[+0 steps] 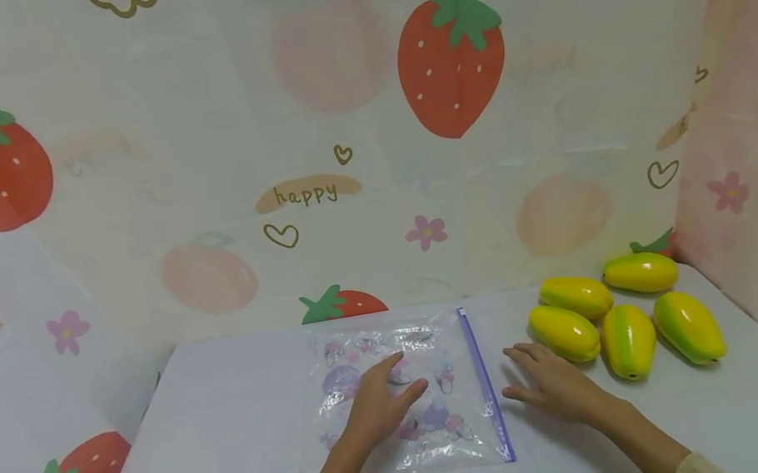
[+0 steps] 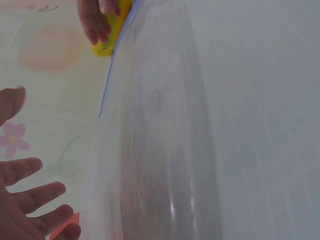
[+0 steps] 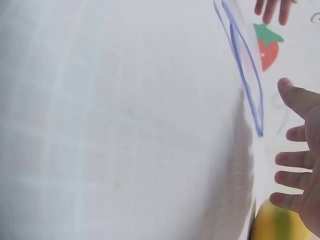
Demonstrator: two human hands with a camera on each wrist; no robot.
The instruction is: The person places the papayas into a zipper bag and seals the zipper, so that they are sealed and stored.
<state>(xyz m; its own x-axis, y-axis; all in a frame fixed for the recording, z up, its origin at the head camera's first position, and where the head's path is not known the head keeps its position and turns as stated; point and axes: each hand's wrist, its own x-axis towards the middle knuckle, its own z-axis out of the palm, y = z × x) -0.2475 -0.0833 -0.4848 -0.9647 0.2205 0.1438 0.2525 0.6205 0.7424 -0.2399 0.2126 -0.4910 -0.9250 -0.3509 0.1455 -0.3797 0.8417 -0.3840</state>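
A clear plastic zip bag (image 1: 438, 353) printed with pink and purple pictures lies flat on the table, its purple zip edge (image 1: 489, 395) towards the right. Over the bag is my left hand (image 1: 378, 401), fingers spread and holding nothing. My right hand (image 1: 553, 383) hovers between the zip edge and a group of yellow-green mangoes (image 1: 629, 342), its fingers apart and bare. In the right wrist view the zip edge (image 3: 250, 80) shows two purple lines with a gap between them. The left wrist view shows the bag's clear film (image 2: 160, 125) beside the left hand (image 2: 30, 200).
Several mangoes sit together at the table's back right, one mango (image 1: 640, 273) near the back edge. The white table (image 1: 231, 432) is bordered by a strawberry-printed cloth (image 1: 326, 110) at the back and both sides.
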